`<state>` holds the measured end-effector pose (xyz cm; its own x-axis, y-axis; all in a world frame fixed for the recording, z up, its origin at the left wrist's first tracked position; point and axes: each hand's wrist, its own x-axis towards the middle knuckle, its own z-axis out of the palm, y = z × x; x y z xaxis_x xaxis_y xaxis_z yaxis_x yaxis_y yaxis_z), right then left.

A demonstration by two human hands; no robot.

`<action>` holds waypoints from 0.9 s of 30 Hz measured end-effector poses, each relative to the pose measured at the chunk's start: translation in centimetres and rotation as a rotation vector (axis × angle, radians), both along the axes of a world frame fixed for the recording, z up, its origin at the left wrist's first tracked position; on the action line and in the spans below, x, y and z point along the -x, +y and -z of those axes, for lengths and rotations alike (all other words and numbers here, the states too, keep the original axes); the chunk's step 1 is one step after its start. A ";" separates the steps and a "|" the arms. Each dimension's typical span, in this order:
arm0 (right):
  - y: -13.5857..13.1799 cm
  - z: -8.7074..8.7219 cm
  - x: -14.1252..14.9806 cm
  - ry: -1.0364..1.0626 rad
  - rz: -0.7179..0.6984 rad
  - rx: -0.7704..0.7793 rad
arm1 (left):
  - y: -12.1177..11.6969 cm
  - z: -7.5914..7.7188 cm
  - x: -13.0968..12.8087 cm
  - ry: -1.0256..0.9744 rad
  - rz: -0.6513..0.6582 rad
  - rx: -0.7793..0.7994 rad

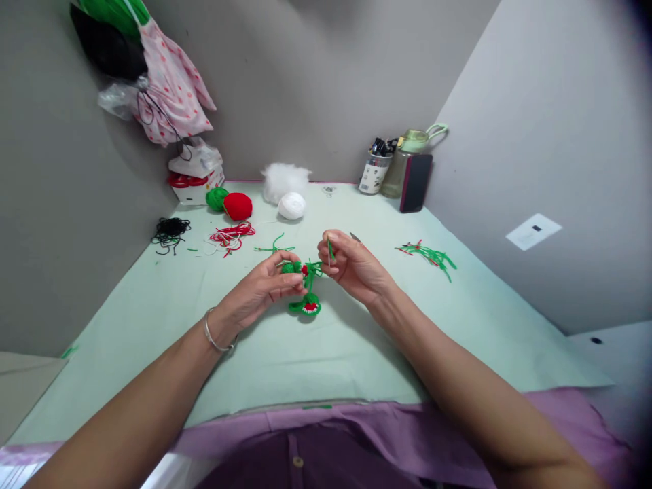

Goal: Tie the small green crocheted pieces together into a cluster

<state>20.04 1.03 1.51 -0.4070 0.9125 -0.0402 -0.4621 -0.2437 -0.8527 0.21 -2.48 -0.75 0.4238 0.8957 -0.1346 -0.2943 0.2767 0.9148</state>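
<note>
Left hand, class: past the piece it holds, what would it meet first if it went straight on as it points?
Probably the green strands, then the right hand, though depth is unclear.

Craft table (316,367), likely in a home, red yarn ball (238,206), white fluff (286,179)

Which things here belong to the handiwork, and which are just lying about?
Likely belonging:
green and red crochet work, in the left hand
thin tool, in the right hand
red yarn ball
green yarn ball
white yarn ball

Apparently just about:
phone
bottle
cup
hanging pink bag
</note>
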 end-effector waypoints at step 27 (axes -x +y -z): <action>-1.4 0.8 1.5 -0.530 0.104 -0.422 | 0.1 0.7 -0.8 0.012 -0.231 -0.099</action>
